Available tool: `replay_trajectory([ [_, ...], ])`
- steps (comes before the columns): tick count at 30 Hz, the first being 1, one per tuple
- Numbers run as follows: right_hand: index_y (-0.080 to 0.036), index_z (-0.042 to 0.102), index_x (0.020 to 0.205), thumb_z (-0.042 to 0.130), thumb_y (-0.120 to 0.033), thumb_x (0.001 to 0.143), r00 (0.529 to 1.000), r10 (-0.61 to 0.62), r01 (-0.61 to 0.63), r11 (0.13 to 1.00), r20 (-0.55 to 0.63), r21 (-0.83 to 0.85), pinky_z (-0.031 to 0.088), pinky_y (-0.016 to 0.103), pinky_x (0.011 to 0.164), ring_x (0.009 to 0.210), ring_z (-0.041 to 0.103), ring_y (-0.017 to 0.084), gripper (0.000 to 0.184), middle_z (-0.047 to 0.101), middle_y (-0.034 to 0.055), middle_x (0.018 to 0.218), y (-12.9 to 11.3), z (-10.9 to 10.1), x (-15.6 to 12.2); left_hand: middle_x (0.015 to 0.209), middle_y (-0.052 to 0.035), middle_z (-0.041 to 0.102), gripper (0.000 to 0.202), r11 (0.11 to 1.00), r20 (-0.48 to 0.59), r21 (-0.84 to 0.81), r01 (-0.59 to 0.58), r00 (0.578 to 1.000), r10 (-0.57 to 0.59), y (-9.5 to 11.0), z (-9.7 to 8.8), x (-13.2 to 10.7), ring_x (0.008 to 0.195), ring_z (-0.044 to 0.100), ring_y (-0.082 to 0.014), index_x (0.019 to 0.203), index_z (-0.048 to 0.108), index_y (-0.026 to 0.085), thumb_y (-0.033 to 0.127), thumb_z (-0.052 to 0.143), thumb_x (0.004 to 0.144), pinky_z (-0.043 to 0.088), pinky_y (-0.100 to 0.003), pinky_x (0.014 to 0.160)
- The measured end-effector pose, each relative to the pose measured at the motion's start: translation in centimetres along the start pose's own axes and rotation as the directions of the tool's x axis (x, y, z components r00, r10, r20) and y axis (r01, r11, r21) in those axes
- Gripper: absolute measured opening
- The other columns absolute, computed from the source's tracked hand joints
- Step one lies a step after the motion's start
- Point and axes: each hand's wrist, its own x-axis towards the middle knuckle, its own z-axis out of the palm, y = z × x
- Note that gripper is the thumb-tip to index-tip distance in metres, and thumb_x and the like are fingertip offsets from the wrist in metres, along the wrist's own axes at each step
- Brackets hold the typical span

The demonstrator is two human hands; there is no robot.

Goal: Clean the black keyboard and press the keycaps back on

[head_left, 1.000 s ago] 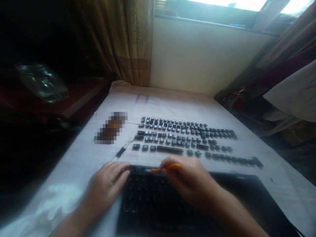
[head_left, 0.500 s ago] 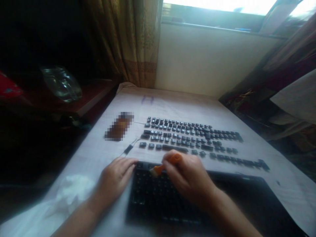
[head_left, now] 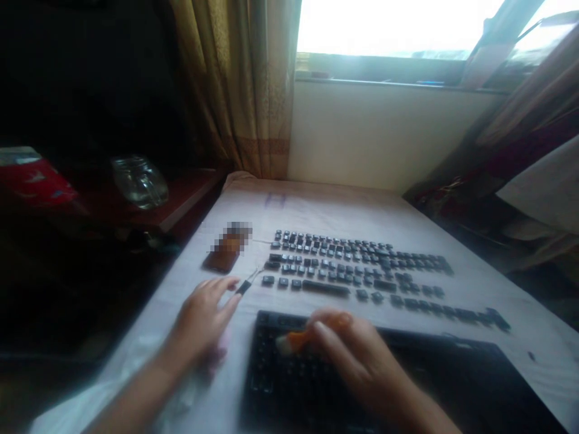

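My right hand (head_left: 353, 355) is closed around a small orange brush (head_left: 296, 341), whose pale bristles touch the upper left part of a black keyboard frame (head_left: 452, 386) with its keycaps off. My left hand (head_left: 203, 319) lies on the white-covered table (head_left: 325, 205) just left of the frame, fingers stretched out and apart, holding nothing. Its fingertips are close to a small wire keycap puller (head_left: 246, 284). Several removed black keycaps (head_left: 357, 268) lie in neat rows beyond the frame.
A brown, partly pixelated object (head_left: 226, 250) lies left of the keycap rows. A glass jar (head_left: 139, 181) and a red packet (head_left: 36, 181) sit on a dark side table at left. Crumpled white tissue (head_left: 136, 355) lies near my left wrist. Curtains and a window are behind.
My left hand has slid off the frame's corner to the left, toward the keycap puller. The brush has moved down onto the frame. The view has tilted up.
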Motion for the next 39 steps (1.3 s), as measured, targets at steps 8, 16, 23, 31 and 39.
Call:
replay_trajectory([
  [8, -0.019, 0.062, 0.083, 0.039, -0.03, 0.099, 0.983, -0.035, 0.037, 0.999, 0.178, -0.009, 0.043, 0.022, 0.052, 0.052, 0.058, 0.012, 0.03, 0.063, 0.0004, 0.062, 0.1, 1.0, -0.8, 0.138, -0.0149, 0.053, 0.055, 0.915, 0.057, 0.282, 0.288, 0.947, -0.315, -2.5, 1.1, 8.3, 0.128, 0.051, -0.0323, 0.132, 0.054, 0.015, 0.046, 0.068, 0.088, 0.041, -0.054, 0.108],
  [16, -0.018, 0.065, 0.088, 0.043, -0.025, 0.098, 0.992, -0.09, 0.086, 0.995, 0.088, 0.043, 0.044, 0.02, 0.053, 0.052, 0.06, 0.011, 0.025, 0.067, 0.0008, 0.064, 0.1, 1.3, -0.7, 0.131, -0.0109, 0.057, 0.041, 0.845, 0.079, 0.319, 0.428, 0.877, -0.474, -2.5, 2.1, 11.5, 0.117, 0.058, -0.0273, 0.127, 0.057, 0.017, 0.041, 0.064, 0.095, 0.05, -0.051, 0.099],
  [23, -0.017, 0.067, 0.09, 0.046, -0.02, 0.094, 0.977, -0.174, 0.165, 0.983, 0.126, 0.078, 0.044, 0.018, 0.053, 0.053, 0.062, 0.01, 0.021, 0.07, 0.0019, 0.068, -0.5, 1.5, -0.8, 0.135, -0.0111, 0.055, 0.041, 0.833, 0.083, 0.089, 0.545, 0.83, -0.552, -1.9, 1.9, 12.0, 0.12, 0.056, -0.0285, 0.128, 0.057, 0.018, 0.038, 0.065, 0.094, 0.049, -0.052, 0.101],
  [31, -0.017, 0.067, 0.099, 0.048, -0.019, 0.096, 0.976, -0.211, 0.214, 0.975, -0.043, 0.064, 0.051, 0.019, 0.061, 0.062, 0.067, 0.012, 0.02, 0.073, 0.004, 0.075, 0.0, 0.9, -0.8, 0.11, -0.0084, 0.067, 0.036, 0.569, 0.376, -0.529, 0.629, 0.775, -0.508, -2.3, -2.1, 10.1, 0.092, 0.068, -0.0194, 0.118, 0.061, 0.014, 0.044, 0.056, 0.099, 0.059, -0.039, 0.081],
  [39, -0.018, 0.065, 0.08, 0.041, -0.026, 0.097, 0.958, -0.174, 0.137, 0.976, 0.227, 0.171, 0.049, 0.018, 0.055, 0.059, 0.071, 0.013, 0.03, 0.077, 0.0051, 0.073, -1.7, 1.6, -0.4, 0.107, -0.0176, 0.072, 0.059, 0.247, 0.454, -0.779, 0.576, 0.791, -0.411, -0.5, -4.2, 8.8, 0.099, 0.072, -0.0297, 0.127, 0.059, 0.007, 0.046, 0.033, 0.092, 0.063, -0.042, 0.082],
])
